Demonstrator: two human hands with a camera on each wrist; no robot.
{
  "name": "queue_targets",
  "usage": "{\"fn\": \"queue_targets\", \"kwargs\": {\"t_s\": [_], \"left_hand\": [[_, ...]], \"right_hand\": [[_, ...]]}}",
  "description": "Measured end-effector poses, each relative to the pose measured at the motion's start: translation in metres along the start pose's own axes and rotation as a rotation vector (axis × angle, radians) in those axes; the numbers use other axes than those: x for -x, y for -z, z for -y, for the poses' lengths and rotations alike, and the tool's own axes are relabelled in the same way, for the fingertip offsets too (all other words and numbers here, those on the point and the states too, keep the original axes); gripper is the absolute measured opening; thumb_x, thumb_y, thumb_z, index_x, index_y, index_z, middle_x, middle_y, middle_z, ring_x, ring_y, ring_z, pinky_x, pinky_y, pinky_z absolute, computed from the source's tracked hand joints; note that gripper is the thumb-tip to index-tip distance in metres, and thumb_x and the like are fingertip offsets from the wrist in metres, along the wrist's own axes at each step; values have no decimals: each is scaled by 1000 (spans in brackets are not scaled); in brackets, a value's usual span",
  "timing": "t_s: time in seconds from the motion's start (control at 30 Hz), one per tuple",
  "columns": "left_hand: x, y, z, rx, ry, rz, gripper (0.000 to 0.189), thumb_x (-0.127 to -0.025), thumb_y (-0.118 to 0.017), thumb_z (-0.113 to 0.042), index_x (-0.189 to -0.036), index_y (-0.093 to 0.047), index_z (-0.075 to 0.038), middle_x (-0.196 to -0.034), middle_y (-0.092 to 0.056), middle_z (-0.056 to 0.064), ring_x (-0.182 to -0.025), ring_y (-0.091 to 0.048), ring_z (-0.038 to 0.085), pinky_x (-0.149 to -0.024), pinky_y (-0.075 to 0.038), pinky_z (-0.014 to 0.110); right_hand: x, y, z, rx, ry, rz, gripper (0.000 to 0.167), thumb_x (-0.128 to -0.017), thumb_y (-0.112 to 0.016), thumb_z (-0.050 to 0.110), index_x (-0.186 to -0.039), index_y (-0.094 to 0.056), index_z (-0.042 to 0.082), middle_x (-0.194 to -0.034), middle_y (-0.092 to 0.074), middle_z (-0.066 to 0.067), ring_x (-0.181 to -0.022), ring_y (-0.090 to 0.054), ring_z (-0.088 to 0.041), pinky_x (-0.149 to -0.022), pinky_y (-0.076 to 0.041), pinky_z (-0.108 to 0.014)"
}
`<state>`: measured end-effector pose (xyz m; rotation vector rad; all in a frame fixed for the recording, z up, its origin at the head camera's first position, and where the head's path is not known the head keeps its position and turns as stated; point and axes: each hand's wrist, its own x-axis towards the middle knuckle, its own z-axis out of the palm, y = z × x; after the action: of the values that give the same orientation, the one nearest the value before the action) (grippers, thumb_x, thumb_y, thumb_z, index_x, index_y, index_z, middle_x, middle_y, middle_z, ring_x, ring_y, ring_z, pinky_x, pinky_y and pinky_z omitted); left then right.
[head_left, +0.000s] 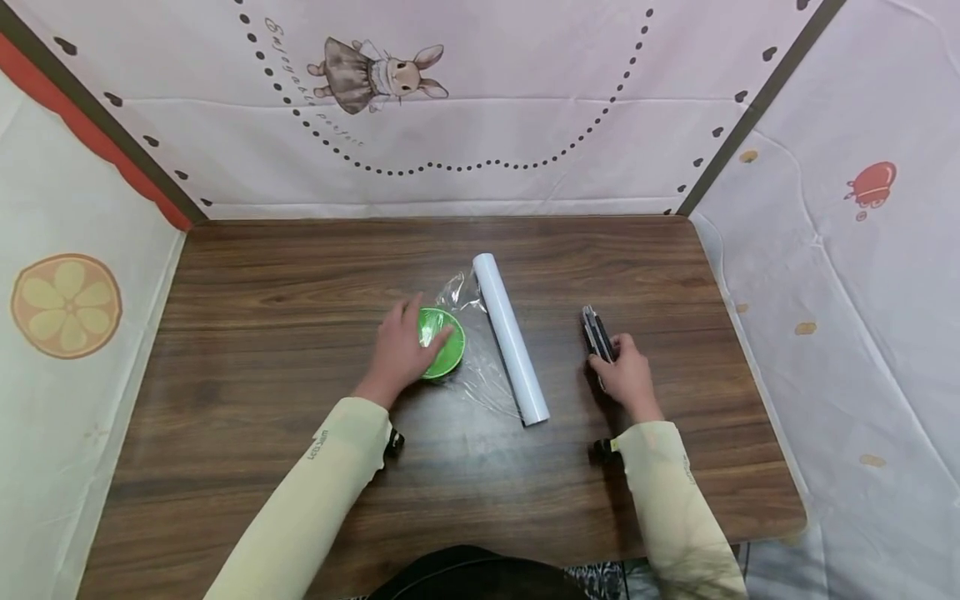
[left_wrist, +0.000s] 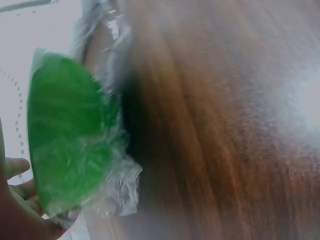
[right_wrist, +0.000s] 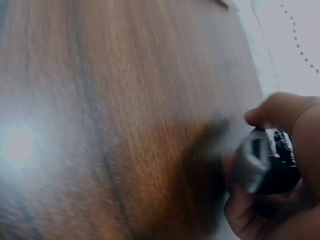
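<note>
A round green bowl [head_left: 444, 354] stands left of the table's middle, with clear plastic film [left_wrist: 120, 185] crumpled around its side. My left hand [head_left: 405, 346] grips it from the left, the thumb across its top and the fingers at the far rim. In the left wrist view the green side [left_wrist: 70, 125] shows through the film. My right hand [head_left: 628, 379] holds a slim black and silver tool [head_left: 596, 332] above the right part of the table. Its silver end [right_wrist: 252, 160] is blurred in the right wrist view, so its exact kind is unclear.
A white roll of plastic film [head_left: 512, 340] lies slanted between the hands. A loose sheet of film [head_left: 483, 375] runs from it towards the bowl. Printed cloth walls [head_left: 465, 187] border the wooden table [head_left: 300, 275] at the back and both sides.
</note>
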<state>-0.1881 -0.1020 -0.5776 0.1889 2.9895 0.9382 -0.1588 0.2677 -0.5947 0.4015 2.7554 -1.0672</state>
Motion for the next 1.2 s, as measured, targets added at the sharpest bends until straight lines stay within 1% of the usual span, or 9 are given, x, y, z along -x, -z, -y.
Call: {"fn": "queue_targets", "kwargs": {"t_s": [0.13,0.23,0.4,0.5,0.6,0.7,0.9,1.07,1.2], "left_hand": [[1,6,10,139,46,-50,55,-100,-46,-33,-145,-39,-1,-139,-45,27,-129,-44,44,-108,-36,57],[2,6,17,161,92,-52,46,-100,-41,-21,-140,-45,0,-135,-50,27,-127,-47,43,-107,-37,55],[4,6,23,155,155,-27,42,-100,-37,-20,-131,-54,1,-129,-58,26,-121,-53,43,-103,-41,54],[5,5,25,156,180,-12,42,-101,-36,-22,-131,-54,0,-130,-58,25,-121,-53,44,-103,-42,55],[5,4,25,150,190,0,43,-101,-34,-22,-132,-53,1,-131,-57,26,-121,-52,45,-103,-41,56],[4,5,25,145,193,12,43,-102,-34,-21,-133,-52,1,-131,-56,27,-122,-52,45,-103,-41,56],[3,7,26,139,200,35,42,-102,-34,-21,-134,-51,1,-132,-56,26,-123,-51,44,-104,-41,55],[2,8,27,132,196,52,43,-103,-33,-22,-135,-51,0,-132,-56,25,-124,-51,42,-105,-41,55],[2,8,26,131,194,67,44,-103,-32,-23,-136,-50,0,-132,-56,25,-125,-51,43,-104,-41,56]], "right_hand": [[5,-3,-4,-311,-12,41,44,-99,-52,27,-138,-37,12,-97,-67,-21,-58,-65,-20,-53,-55,-32],[10,-5,-3,-543,-21,84,47,-102,-44,17,-147,-31,15,-94,-61,-18,-57,-60,-14,-51,-55,-30],[20,-7,2,-926,-46,172,61,-96,-30,-2,-152,-21,18,-99,-52,-12,-63,-55,-14,-48,-50,-25],[26,-7,5,-1088,-46,217,64,-94,-25,-6,-153,-19,18,-106,-52,-13,-66,-57,-16,-50,-50,-25],[32,-6,6,-1199,-23,259,66,-93,-22,-8,-154,-17,18,-115,-54,-14,-73,-59,-18,-54,-51,-26],[37,-7,6,-1270,36,298,69,-91,-19,-10,-154,-15,17,-121,-54,-14,-81,-60,-21,-59,-53,-28],[42,-13,3,-1393,166,354,79,-84,-13,-17,-155,-10,18,-124,-53,-14,-87,-59,-24,-66,-52,-29],[45,-16,5,-1437,227,357,79,-84,-11,-17,-155,-9,16,-122,-54,-12,-87,-58,-22,-67,-50,-27],[46,-17,7,-1436,213,343,76,-86,-12,-15,-155,-13,18,-120,-54,-11,-85,-57,-20,-65,-49,-26]]}}
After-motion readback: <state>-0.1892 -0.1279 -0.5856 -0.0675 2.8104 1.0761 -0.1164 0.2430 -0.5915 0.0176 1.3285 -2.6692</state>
